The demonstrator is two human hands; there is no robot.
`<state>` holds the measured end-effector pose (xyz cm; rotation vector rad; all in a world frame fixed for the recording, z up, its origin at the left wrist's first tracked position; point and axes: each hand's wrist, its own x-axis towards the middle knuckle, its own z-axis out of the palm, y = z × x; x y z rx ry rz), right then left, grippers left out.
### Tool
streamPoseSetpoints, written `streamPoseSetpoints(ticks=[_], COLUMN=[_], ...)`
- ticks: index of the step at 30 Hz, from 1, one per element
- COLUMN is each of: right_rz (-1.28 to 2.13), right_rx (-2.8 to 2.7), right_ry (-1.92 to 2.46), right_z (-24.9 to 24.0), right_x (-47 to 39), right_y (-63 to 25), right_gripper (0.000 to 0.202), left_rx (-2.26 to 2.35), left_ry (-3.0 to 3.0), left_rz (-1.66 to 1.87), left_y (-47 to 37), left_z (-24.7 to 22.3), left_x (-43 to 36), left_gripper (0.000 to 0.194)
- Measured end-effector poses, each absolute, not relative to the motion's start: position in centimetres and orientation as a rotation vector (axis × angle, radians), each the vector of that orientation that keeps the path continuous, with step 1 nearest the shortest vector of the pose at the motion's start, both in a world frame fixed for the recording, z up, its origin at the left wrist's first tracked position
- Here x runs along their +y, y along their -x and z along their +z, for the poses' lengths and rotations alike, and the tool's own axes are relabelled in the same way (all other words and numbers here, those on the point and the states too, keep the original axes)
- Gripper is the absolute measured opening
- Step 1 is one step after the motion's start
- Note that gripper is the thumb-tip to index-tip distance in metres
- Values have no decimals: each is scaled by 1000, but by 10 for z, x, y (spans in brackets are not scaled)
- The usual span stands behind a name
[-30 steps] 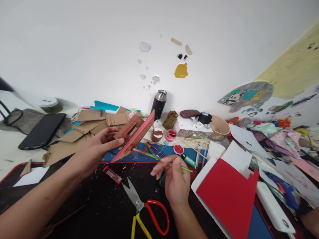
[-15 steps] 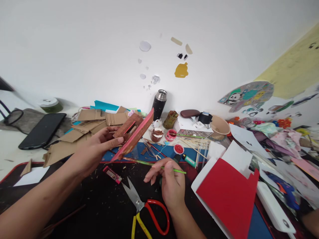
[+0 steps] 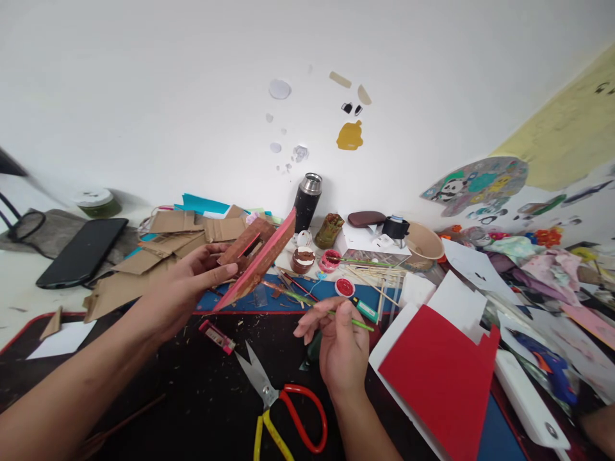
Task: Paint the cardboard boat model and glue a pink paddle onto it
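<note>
My left hand (image 3: pixel 204 275) grips a small cardboard model (image 3: pixel 266 259), painted brown with pink along its edge, tilted above the mat. In my right hand (image 3: pixel 340 336) is a thin paintbrush (image 3: pixel 307 299) with a green handle, pinched between thumb and fingers. Its tip is at the model's lower side; whether it touches I cannot tell. Below the hands lie scissors (image 3: pixel 269 390) with red and yellow handles, blades spread. A pink box cutter or sharpener-like piece (image 3: pixel 217 337) rests near the scissor tips. Beyond are a brown paint jar (image 3: pixel 302 259) and a red paint lid (image 3: pixel 344 287).
Cardboard scraps (image 3: pixel 144 256) and a black phone (image 3: pixel 82 253) lie at left. A black thermos (image 3: pixel 307 202) stands by the wall. Red paper (image 3: pixel 442 378) and a white glue gun-like tool (image 3: pixel 528 400) lie at right. Another brush rests across a pink paint jar (image 3: pixel 329 260).
My right hand has moved right and slightly up with the paintbrush, whose tip has shifted up along the model's edge. My left hand and the model stay nearly still.
</note>
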<state>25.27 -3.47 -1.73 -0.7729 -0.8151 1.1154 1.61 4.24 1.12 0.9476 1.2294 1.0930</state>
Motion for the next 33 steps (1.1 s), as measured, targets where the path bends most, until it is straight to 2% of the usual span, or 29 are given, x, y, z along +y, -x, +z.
streamPoseSetpoints(ticks=[12,20,33], right_rz=[1180,1100,1202], right_rx=[-855,-809,-869], right_ry=[755,784,767], right_z=[-18,-17,-19], right_x=[-37,-35,-39], right_y=[-247,-254,-246], right_gripper=[43,40,43], left_rx=[1221,1242,1232], left_ry=[-900,-921,-931], left_rz=[1122,1095,1110], left_y=[-16,-16,-16], left_z=[14,12,9], left_x=[42,42,42], left_gripper=[65,61,62])
